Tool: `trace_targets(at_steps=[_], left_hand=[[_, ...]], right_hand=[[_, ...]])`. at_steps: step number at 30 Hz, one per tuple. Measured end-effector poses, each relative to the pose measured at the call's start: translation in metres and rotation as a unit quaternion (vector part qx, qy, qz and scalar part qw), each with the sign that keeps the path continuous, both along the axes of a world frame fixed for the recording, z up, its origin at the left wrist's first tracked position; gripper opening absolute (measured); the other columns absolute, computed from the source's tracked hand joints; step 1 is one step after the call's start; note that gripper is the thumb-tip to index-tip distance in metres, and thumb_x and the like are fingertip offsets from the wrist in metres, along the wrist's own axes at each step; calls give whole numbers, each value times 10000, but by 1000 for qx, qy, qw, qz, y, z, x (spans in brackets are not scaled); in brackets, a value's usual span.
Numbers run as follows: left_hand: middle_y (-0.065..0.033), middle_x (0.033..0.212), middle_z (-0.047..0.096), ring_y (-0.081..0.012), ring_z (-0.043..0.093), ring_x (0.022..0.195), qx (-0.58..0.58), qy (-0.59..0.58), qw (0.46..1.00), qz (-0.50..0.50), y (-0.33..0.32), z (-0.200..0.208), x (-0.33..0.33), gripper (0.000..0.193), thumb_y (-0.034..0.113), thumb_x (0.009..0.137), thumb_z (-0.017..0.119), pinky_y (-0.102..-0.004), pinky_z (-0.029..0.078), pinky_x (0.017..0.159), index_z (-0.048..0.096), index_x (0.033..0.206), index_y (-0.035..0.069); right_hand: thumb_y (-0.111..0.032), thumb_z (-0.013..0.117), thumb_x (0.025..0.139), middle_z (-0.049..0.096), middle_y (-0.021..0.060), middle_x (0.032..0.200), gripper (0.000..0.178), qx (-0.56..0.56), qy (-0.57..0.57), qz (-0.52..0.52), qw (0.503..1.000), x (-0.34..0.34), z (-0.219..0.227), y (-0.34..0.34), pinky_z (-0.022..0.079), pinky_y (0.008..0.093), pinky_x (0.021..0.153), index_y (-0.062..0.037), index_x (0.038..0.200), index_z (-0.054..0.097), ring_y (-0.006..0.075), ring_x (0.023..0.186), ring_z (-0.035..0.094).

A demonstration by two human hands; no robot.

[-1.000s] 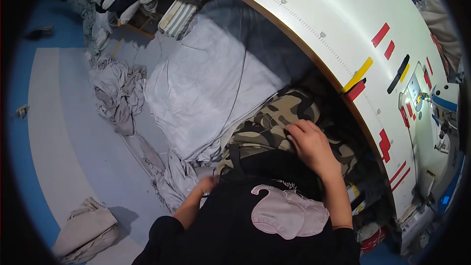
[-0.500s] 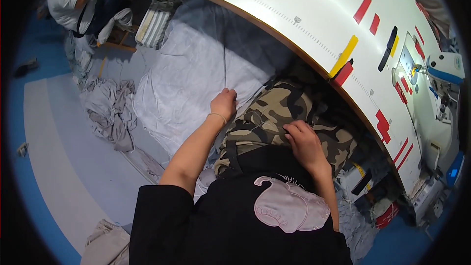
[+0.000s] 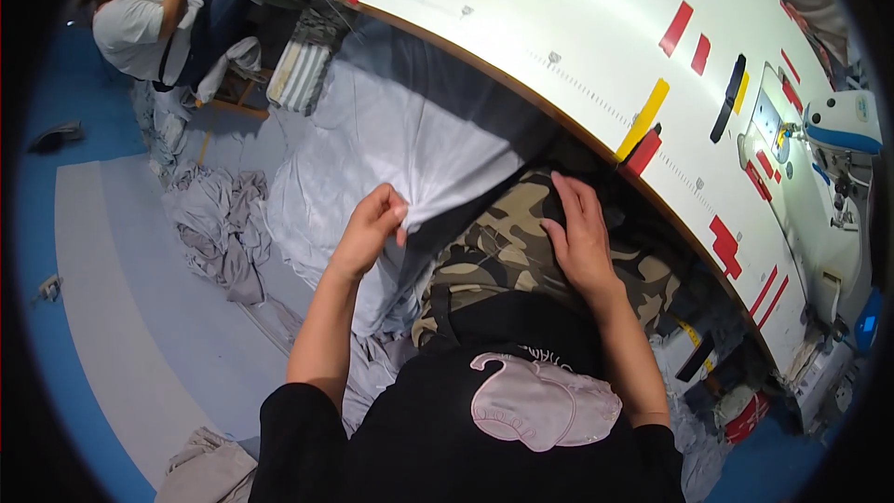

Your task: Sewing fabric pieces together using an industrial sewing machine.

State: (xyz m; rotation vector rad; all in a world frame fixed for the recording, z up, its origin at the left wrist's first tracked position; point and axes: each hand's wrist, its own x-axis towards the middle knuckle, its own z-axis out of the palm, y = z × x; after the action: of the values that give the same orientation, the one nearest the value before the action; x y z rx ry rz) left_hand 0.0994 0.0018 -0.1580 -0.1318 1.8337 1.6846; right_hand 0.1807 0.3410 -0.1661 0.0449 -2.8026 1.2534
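Head view: pale cloth (image 3: 358, 144) beside camouflage trousers (image 3: 503, 237), apparently only one edge lifted, pinched in left hand (image 3: 371, 224); rest lying lower than tabletop (image 3: 559, 5); right hand (image 3: 584, 242) empty, fingers relaxed over trousers.

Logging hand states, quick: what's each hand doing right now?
Left hand: closed, pinching the edge of the pale cloth.
Right hand: open, over the camouflage trousers, no held thing visible.
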Motion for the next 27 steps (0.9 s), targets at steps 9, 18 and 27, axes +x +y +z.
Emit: trace_targets(at_steps=[9, 18, 27], left_hand=[[-143, 1026, 603, -118, 593, 582, 229, -47, 967, -106, -2, 137, 42, 142, 66, 1049, 602, -251, 481, 524, 532, 959, -19], [-169, 939, 630, -103, 566, 542, 277, -37, 936, -213, -44, 156, 36, 182, 11, 1026, 618, -254, 461, 516, 547, 865, -37], [-116, 953, 674, -74, 568, 589, 150, -139, 842, -499, -4, 129, 1, 163, 53, 1048, 650, -250, 467, 536, 599, 911, -18]], right_hand=[[-18, 724, 864, 573, 277, 1452, 779, 5, -210, 22, 978, -84, -75, -20, 482, 534, 1099, -204, 1579, 478, 508, 1329, 545], [-17, 697, 782, 720, 179, 1056, 311, 58, 128, 21, 990, 9, 4, 59, 524, 486, 999, -24, 1093, 714, 402, 1062, 697], [-357, 676, 676, 623, 147, 746, 387, 43, -40, 72, 996, 187, 255, 107, 501, 449, 621, 5, 811, 690, 363, 669, 628]])
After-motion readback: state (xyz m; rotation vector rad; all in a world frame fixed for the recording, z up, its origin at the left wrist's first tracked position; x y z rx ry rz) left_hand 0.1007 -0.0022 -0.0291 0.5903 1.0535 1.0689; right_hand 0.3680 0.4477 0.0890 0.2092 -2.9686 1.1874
